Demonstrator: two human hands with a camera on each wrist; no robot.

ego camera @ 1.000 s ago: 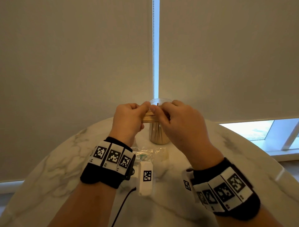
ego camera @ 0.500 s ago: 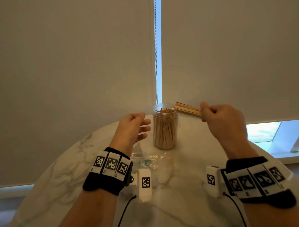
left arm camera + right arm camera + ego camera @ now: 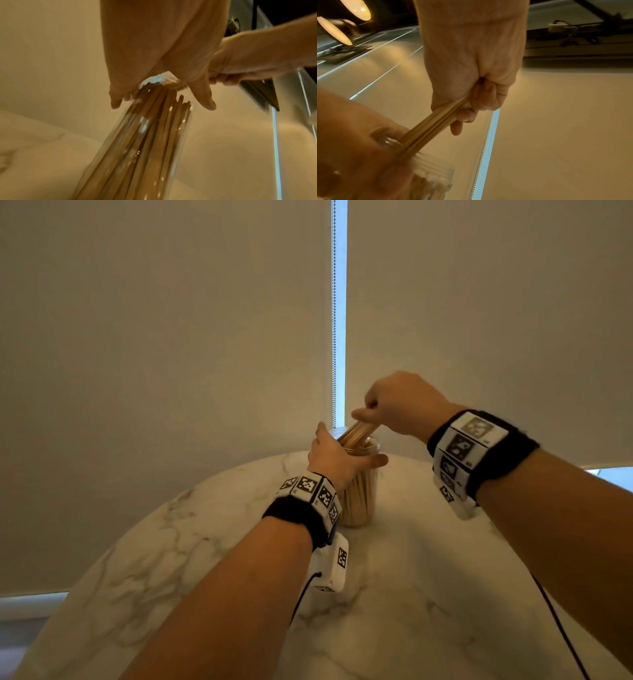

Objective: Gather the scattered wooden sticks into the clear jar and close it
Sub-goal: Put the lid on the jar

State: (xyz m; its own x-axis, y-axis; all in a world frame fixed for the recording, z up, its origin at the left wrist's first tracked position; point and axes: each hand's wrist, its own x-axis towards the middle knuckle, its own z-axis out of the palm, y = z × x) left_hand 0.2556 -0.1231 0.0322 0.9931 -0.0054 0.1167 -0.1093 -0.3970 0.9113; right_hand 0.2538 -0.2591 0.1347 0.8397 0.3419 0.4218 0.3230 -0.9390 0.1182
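A clear jar (image 3: 359,498) packed with upright wooden sticks stands on the marble table (image 3: 428,577) near its far edge. My left hand (image 3: 337,458) grips the jar just under its rim, thumb on the right side, fingers on the left; the left wrist view shows the jar (image 3: 145,142) below the left hand (image 3: 163,100). My right hand (image 3: 394,405) pinches a bundle of wooden sticks (image 3: 356,431) above the mouth, their lower ends slanting into the jar. In the right wrist view the bundle (image 3: 433,125) runs from my right hand (image 3: 467,106) down into the jar (image 3: 433,175).
Beige roller blinds (image 3: 154,354) hang right behind the table, with a bead chain (image 3: 334,320) in the bright gap between them. A black cable (image 3: 561,635) from the right wristband trails across the table. No lid shows in any view.
My left hand has moved in and taken hold of the jar. My right hand has swung the bundle from level beside the jar to slanting down into its mouth.
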